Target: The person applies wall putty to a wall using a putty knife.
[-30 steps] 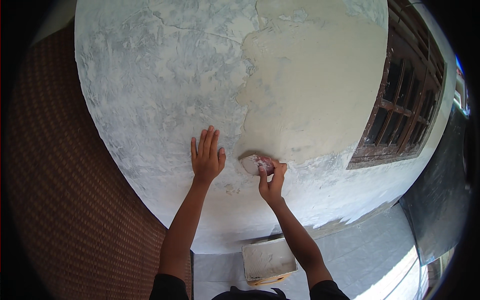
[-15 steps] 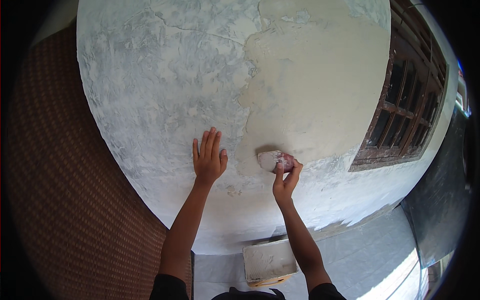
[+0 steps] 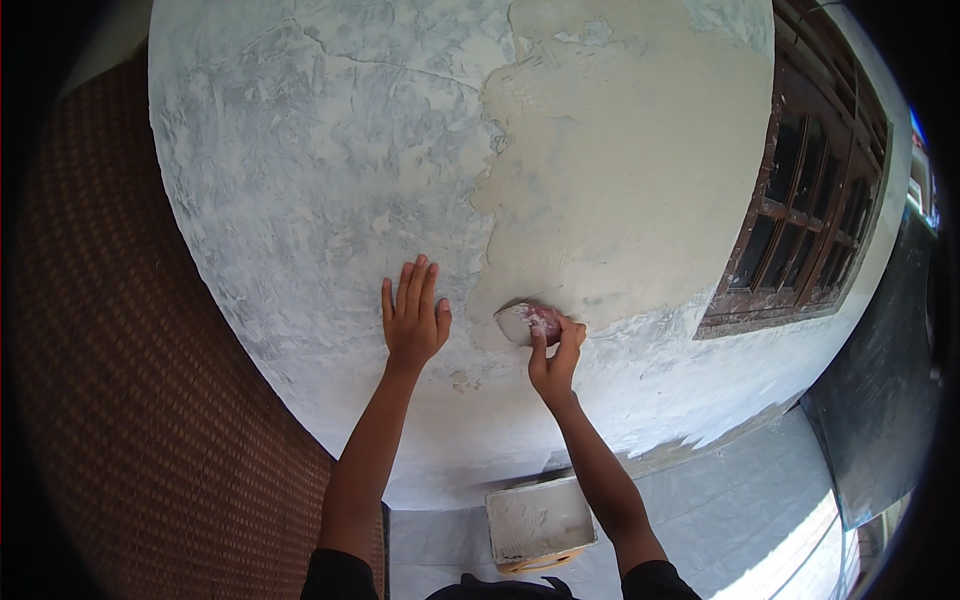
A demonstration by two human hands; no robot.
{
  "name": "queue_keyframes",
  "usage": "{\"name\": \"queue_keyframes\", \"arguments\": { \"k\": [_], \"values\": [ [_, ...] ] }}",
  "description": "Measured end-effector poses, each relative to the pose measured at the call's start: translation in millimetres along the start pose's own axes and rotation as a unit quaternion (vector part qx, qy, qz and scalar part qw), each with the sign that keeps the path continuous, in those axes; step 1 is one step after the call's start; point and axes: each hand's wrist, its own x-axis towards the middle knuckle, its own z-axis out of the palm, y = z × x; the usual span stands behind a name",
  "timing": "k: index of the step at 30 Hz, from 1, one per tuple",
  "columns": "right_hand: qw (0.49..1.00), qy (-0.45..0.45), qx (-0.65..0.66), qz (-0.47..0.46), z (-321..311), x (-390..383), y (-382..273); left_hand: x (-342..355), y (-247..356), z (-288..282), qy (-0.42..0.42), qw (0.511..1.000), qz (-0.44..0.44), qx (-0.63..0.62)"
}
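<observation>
Reddish and crusted with pale putty, one flat, broad-faced scraper sits against the wall, at the lower edge of a beige putty patch. Your right grip is clenched on its reddish end, thumb on the side facing you. Your left grip is released and spread flat on the rough, grey-white mottled plaster, four fingers upward. The patch looks smoother, with one ragged left border. Below stands one rectangular tray, its rim caked and whitish putty inside, over a creased grey sheet. Rightward, you have one brown-framed window with two rows of dark panes; leftward, one brown woven panel of fine, regular weave.
</observation>
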Motion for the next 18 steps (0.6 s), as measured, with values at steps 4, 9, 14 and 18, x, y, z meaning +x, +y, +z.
{"name": "queue_keyframes", "arguments": {
  "k": [4, 9, 14, 18],
  "values": [
    [0.940, 0.203, 0.199, 0.191, -7.8, 11.9, -3.4, -0.3, 1.0, 1.1, 0.010, 1.000, 0.010, 0.009],
    [0.997, -0.038, -0.003, -0.068, 0.0, -4.6, -5.9, 1.4, 1.7, 0.5, 0.002, 1.000, 0.003, -0.001],
    [0.935, 0.203, 0.207, 0.203, -6.4, 17.5, -8.2, -0.6, 0.0, 1.4, 0.007, 1.000, 0.010, 0.009],
    [0.996, -0.046, -0.013, -0.073, -3.6, 1.3, -17.3, -1.4, -0.7, 1.3, 0.007, 1.000, 0.011, 0.005]
  ]
}}
